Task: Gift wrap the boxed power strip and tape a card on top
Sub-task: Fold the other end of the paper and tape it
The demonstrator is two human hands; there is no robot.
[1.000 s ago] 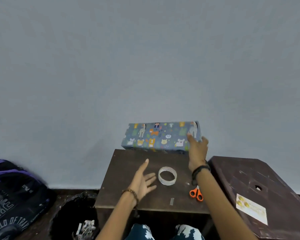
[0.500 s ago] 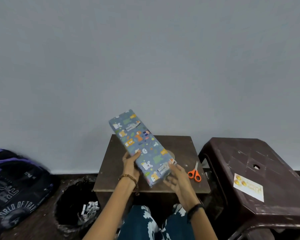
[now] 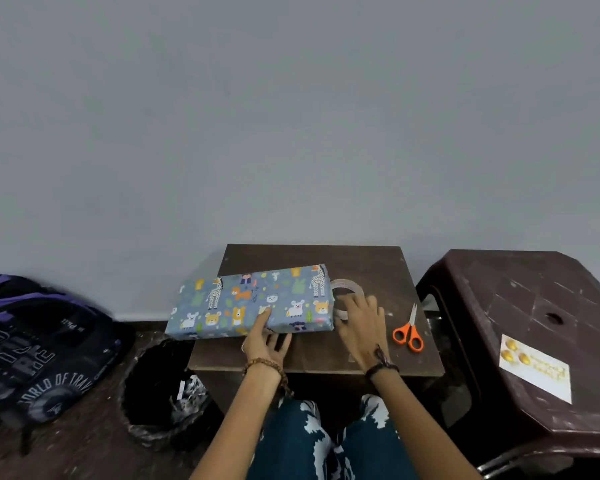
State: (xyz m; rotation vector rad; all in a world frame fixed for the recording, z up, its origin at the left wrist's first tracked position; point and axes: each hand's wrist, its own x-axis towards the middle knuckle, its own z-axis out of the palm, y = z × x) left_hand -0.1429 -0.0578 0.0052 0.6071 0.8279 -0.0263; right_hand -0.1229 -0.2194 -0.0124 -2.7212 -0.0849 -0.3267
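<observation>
- wrapped box (image 3: 253,303) lies flat on the small brown table (image 3: 371,268), long side running left-right, its left end hanging out past the table's left edge
- paper is blue-grey with cartoon animals: giraffes, bears, dogs, mice
- left hand (image 3: 265,341) at the box's near edge, one straight finger laid up on the top face, the others spread flat on the table just in front; nothing gripped, fingers straight
- right hand (image 3: 359,323) sits at the box's right end, fingers loosely spread over the clear tape roll (image 3: 347,292); it touches or covers the roll's near side, can't tell from here if it actually grips it
- tape roll is just beside the right end of the box, partly hidden by that hand
- orange-handled scissors (image 3: 408,332) on the table right of the right hand, blades shut, pointing away from the person
- card (image 3: 534,372) with gold decoration lies on the dark plastic stool (image 3: 534,289) to the right, well apart from the box
- black bin (image 3: 160,393) with paper scraps on the floor left of the table
- dark backpack (image 3: 39,348) with purple trim further left, against the grey wall (image 3: 291,116)
- bead bracelet on left wrist, dark band on right
</observation>
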